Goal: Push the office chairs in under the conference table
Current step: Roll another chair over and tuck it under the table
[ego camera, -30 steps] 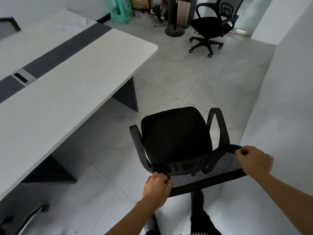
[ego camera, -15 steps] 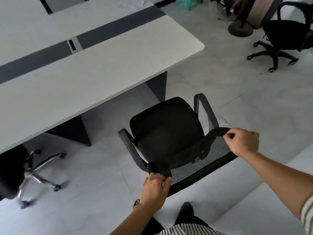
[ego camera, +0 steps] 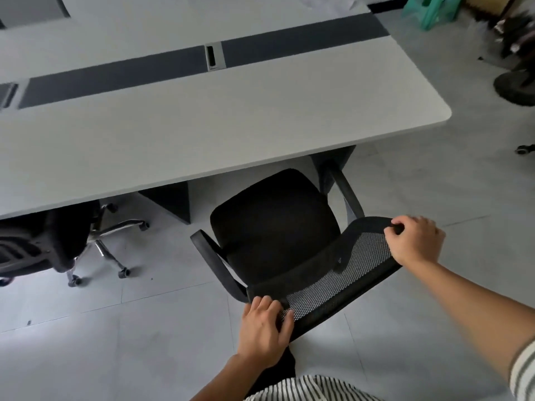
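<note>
A black office chair (ego camera: 275, 224) with a mesh backrest stands in front of me, facing the long white conference table (ego camera: 202, 117). The front of its seat reaches the table's near edge, close to the table's right corner. My left hand (ego camera: 265, 328) grips the left end of the backrest's top rail. My right hand (ego camera: 415, 241) grips the right end of the same rail. A second black office chair (ego camera: 43, 241) with a chrome wheeled base sits at the left, partly under the table.
Dark table legs (ego camera: 170, 201) stand just left and right of the chair's seat. A caster (ego camera: 525, 149) of another chair and a round dark base (ego camera: 515, 88) are at the right edge. A green stool (ego camera: 431, 10) stands at the back right on the tiled floor.
The chair has rolled toward the table with both hands on its backrest, from well clear to the table's edge. My view has swung left, bringing the second chair into sight.
</note>
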A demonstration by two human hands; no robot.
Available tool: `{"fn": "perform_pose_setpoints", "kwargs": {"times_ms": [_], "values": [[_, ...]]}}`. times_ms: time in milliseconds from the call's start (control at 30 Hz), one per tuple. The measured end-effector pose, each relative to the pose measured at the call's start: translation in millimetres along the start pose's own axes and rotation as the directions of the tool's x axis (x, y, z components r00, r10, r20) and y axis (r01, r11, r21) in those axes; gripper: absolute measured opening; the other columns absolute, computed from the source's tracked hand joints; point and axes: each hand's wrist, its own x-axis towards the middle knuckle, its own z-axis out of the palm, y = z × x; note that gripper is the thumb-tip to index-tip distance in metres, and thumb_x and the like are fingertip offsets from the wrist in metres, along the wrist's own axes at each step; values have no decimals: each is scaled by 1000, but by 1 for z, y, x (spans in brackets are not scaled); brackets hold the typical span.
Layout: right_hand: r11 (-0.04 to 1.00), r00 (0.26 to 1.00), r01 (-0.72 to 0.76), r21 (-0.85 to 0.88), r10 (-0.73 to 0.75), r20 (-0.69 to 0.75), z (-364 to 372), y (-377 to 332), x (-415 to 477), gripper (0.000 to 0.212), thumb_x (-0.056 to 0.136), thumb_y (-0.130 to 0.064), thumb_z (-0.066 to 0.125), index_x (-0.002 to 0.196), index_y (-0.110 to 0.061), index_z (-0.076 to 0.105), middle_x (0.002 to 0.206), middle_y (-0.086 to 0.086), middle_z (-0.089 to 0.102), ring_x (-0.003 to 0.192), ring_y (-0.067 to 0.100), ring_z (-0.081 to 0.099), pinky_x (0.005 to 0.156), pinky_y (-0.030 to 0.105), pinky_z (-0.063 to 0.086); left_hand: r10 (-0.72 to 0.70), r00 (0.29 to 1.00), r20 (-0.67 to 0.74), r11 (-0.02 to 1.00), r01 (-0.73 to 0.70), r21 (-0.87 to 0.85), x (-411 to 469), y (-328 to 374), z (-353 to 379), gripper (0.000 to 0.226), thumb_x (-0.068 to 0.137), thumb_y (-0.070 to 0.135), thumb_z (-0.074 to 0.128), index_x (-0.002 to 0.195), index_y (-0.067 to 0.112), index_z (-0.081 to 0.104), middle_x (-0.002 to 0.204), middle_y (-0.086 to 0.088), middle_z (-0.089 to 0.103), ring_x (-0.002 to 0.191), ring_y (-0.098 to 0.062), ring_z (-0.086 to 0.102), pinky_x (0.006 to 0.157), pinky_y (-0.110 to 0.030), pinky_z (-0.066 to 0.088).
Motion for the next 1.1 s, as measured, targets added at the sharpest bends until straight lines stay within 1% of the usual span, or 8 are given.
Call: {"fn": "perform_pose_setpoints", "kwargs": {"times_ms": [267,400,500,600,767,900,1033,1100], "values": [[994,987,110,-18,-107,117,21,-74,54,24,82,-27,63,101,-16,70,104,15,68,102,38,56,87,44,41,-26,997,-70,999,28,34,49,-35,-22,28,88,46,43,76,24,56,75,9,52,75,-14,49,68,-31,43],[975,972,222,7,-222,72,33,-110,88,18,82,-25,60,91,-14,72,97,14,70,96,38,58,85,43,38,-93,991,-99,994,98,43,74,-42,-26,31,90,47,39,79,24,57,78,9,53,77,-14,49,71,-31,43],[893,896,439,96,-443,32,38,-132,117,30,78,-30,46,73,-12,70,74,11,70,78,36,64,75,40,41,-141,983,-114,989,145,26,95,-37,-28,32,90,46,37,78,23,56,78,8,53,77,-15,49,72,-31,42],[832,825,533,155,-552,126,38,-155,148,33,77,-31,44,71,-11,69,64,14,69,66,39,65,68,38,45,-204,966,-157,978,210,21,115,-28,-26,31,91,45,38,78,22,55,77,7,53,76,-15,49,71,-30,41],[727,684,686,26,-656,319,41,-177,184,29,86,-36,50,82,-20,74,86,5,74,87,33,64,83,36,43,-299,934,-197,938,326,118,133,-9,-27,32,91,39,34,72,24,55,70,9,53,66,-13,51,63,-30,47],[627,571,779,27,-725,384,49,-165,195,48,79,-49,31,77,-26,73,87,-6,74,90,22,66,87,37,41,-504,837,-213,847,527,67,141,17,-20,48,92,55,25,80,27,62,75,12,60,72,-11,56,69,-28,44],[574,503,818,37,-746,437,49,-147,202,46,85,-48,35,86,-25,75,107,-6,74,107,14,64,93,35,37,-517,826,-226,843,537,34,146,16,-17,60,91,61,16,79,26,63,74,12,61,71,-10,56,70,-26,43],[555,483,830,45,-757,440,49,-144,198,49,86,-49,31,83,-25,74,106,-6,74,108,13,64,91,34,35,-500,831,-245,852,523,37,145,9,-18,59,91,61,17,77,25,62,71,11,59,68,-10,55,69,-25,42]]}}
